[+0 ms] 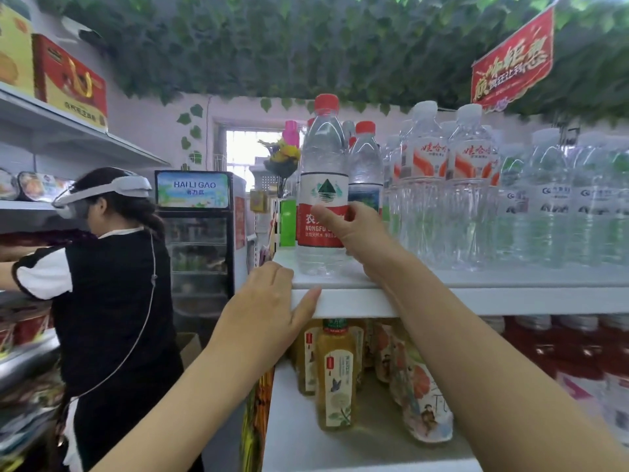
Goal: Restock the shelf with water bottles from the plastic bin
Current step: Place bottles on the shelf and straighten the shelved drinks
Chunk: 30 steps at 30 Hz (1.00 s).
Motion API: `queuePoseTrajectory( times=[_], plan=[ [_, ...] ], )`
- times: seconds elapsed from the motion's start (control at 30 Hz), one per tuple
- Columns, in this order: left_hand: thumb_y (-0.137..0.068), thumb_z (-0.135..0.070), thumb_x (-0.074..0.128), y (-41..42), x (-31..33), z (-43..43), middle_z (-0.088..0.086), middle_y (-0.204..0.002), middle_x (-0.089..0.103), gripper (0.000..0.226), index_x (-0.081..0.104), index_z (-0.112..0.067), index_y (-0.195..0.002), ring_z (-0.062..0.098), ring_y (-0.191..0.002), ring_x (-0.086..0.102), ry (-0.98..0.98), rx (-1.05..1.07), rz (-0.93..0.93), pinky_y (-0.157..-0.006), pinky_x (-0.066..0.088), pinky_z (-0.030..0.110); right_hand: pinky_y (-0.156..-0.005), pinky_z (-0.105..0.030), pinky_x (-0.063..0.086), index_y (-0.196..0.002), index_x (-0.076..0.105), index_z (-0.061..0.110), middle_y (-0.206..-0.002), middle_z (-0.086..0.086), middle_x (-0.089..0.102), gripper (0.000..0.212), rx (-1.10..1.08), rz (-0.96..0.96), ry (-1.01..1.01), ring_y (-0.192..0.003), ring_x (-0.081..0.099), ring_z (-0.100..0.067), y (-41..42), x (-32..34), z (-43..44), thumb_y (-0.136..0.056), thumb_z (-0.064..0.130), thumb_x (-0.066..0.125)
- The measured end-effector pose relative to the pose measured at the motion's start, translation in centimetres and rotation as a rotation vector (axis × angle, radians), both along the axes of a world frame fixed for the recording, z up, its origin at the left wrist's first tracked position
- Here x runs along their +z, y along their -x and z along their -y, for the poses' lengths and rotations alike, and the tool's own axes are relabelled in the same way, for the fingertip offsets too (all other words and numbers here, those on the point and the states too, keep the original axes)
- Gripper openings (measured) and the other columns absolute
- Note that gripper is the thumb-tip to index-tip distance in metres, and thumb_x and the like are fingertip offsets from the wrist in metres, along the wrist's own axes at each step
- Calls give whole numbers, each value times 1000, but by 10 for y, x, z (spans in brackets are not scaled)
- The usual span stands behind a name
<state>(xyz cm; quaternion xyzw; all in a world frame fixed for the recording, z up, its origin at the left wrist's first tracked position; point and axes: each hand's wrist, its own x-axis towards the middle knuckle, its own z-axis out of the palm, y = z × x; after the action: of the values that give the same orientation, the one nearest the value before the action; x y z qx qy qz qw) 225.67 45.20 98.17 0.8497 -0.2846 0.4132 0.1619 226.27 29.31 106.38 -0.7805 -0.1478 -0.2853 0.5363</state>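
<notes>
A clear water bottle (323,185) with a red cap and a red-and-white label stands upright at the front left corner of the white top shelf (476,296). My right hand (357,233) is wrapped around its label from the right side, thumb on the front. My left hand (269,301) rests on the shelf's left front corner, fingers spread over the edge, holding nothing. Another red-capped bottle (366,165) stands just behind the held one. The plastic bin is out of view.
Rows of white-capped water bottles (473,185) fill the top shelf to the right. Tea bottles (335,373) and red drinks (578,352) stand on the shelf below. A person in black (109,301) works at the left shelves. A drinks fridge (200,240) stands behind.
</notes>
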Motion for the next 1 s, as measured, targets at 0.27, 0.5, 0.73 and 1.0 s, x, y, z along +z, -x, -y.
queuePoseTrajectory(
  times=[0.27,0.5,0.73,1.0],
  plan=[
    [-79,-60,10,4,0,3,7,-105,56,80,56,-5,-114,19,-97,54,30,-11,29,-75,41,23,-65,-15,44,-99,53,23,-84,14,60,31,-118,49,55,-79,58,-1,-8,1,-9,-81,45,66],
    [-77,-61,5,6,1,4,5,-109,51,83,52,-7,-118,17,-100,49,20,1,3,-81,45,27,-64,-15,44,-104,54,14,-96,2,63,40,-186,53,90,-84,60,-10,-10,1,-12,-82,46,64],
    [-91,-51,24,7,2,4,5,-115,46,59,47,-8,-124,17,-107,44,14,-3,-58,-87,38,24,-81,-28,50,-111,58,5,-106,-8,67,48,-223,39,113,-95,63,-20,-5,0,-16,-84,45,62],
    [-92,-55,13,6,3,3,5,-119,45,66,42,-8,-129,18,-110,42,-34,17,-88,-89,39,25,-72,-31,48,-104,58,10,-100,-9,67,42,-261,-49,258,-81,58,-18,7,-4,-18,-87,49,57]
  ],
)
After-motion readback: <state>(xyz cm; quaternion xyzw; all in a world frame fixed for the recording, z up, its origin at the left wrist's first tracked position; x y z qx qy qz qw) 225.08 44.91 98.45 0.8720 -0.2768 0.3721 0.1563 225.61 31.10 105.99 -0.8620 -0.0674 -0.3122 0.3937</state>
